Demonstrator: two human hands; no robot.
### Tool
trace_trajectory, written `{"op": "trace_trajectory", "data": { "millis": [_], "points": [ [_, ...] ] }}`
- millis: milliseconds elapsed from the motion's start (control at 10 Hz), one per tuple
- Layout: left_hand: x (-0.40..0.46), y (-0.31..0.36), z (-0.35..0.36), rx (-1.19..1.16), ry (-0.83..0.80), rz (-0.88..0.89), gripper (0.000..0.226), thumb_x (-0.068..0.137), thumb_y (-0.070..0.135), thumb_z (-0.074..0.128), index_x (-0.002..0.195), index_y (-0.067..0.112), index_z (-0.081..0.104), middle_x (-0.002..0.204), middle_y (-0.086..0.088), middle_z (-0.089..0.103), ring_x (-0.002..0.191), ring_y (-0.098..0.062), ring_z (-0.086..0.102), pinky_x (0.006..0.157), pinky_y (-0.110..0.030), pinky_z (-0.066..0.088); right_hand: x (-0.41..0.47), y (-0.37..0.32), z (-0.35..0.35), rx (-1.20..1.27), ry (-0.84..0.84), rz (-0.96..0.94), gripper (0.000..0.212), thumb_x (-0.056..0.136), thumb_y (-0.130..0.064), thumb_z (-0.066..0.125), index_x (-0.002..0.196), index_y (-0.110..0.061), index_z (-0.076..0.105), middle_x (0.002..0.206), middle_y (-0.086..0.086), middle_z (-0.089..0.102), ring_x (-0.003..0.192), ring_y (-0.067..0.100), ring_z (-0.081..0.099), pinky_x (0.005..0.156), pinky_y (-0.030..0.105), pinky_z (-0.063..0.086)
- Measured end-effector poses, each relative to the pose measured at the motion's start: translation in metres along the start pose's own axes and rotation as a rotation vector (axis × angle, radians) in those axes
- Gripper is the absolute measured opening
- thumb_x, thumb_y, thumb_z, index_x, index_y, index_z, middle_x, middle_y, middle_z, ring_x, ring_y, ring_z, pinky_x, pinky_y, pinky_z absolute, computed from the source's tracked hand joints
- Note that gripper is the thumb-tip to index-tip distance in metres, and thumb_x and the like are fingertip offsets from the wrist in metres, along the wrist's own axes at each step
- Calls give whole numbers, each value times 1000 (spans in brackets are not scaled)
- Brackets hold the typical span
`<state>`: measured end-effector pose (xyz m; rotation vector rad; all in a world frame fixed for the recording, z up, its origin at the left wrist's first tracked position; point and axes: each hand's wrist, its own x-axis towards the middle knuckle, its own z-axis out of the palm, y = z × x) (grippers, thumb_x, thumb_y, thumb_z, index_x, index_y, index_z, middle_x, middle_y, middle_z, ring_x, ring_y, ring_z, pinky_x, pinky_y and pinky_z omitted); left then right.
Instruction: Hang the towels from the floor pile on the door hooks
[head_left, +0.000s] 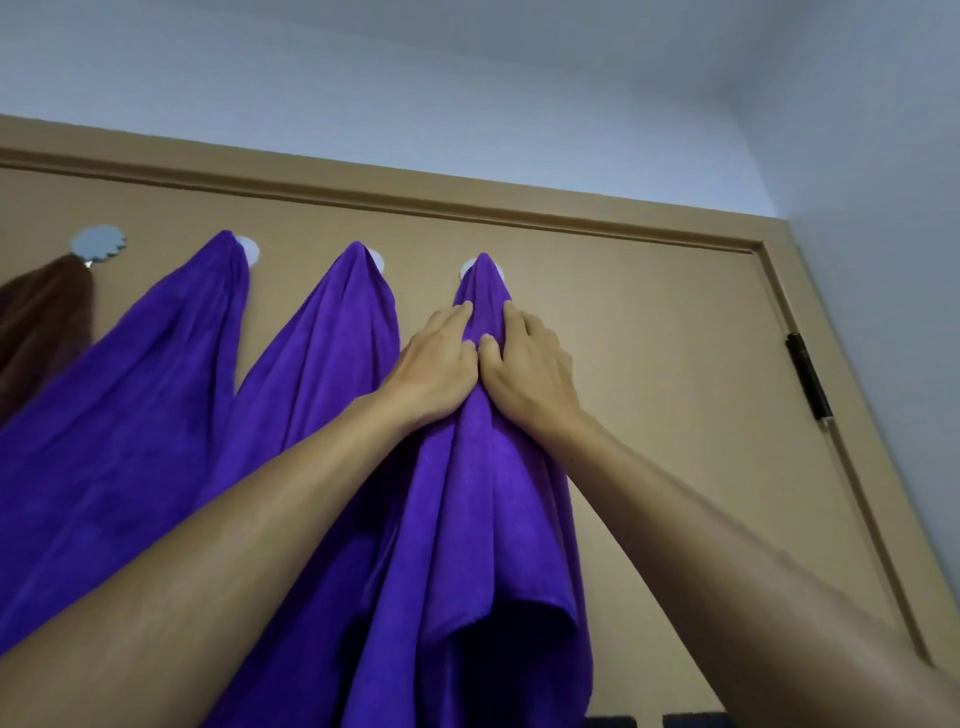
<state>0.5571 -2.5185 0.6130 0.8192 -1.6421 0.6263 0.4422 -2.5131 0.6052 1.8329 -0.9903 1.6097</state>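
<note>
A purple towel (483, 467) is hung on the rightmost hook (470, 267) of the door (649, 364), near its top edge, and is gripped just below by the left hand (441, 364) and right hand (530, 369).

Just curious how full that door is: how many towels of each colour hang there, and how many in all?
Purple towels: 3
Brown towels: 1
Total: 4 towels on the door. Both hands hold the rightmost purple one.
</note>
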Motion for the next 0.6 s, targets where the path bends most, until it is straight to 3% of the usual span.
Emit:
{"op": "trace_trajectory", "data": {
  "millis": [100, 200, 400, 500, 600],
  "points": [
    [-35, 7, 4, 4, -67, -33, 57, 95, 14, 36, 150, 9, 19, 158, -6, 18, 146, -16, 16, 117, -27, 13, -39, 3, -3, 36, -42, 60, 58, 96, -27, 37, 149, -10, 19, 154, 11, 24, 138, 30, 27, 112, 45, 27],
    [-80, 22, 6, 43, -174, -104, 66, 91, 11, 40, 151, 10, 12, 160, -3, 8, 147, -13, 9, 118, -26, 11, -91, 5, -8, 104, -148, 81, 61, 95, -19, 38, 150, -8, 13, 156, 14, 17, 142, 30, 22, 116, 41, 23],
    [-186, 67, -14, 133, -449, -302, 76, 89, 15, 44, 152, 19, 2, 160, 5, -5, 145, -23, 18, 115, -37, 26, -201, -3, -34, 177, -418, 138, 66, 91, -12, 40, 150, -8, 10, 156, 12, 19, 143, 26, 24, 113, 36, 27],
    [-225, 79, -38, 214, -652, -358, 74, 89, 19, 47, 152, 15, 8, 160, -1, 4, 145, -22, 18, 116, -35, 23, -239, -12, -55, 138, -585, 234, 54, 87, -11, 44, 140, -5, 34, 135, 17, 49, 126, 32, 45, 100, 38, 41],
    [-249, 92, -68, 269, -874, -416, 50, 89, 19, 49, 137, 10, 44, 141, -12, 46, 131, -29, 42, 105, -34, 39, -266, -19, -80, 31, -716, 280, 19, 83, -13, 45, 94, -7, 59, 105, 18, 63, 104, 38, 56, 85, 40, 46]
  ]
}}
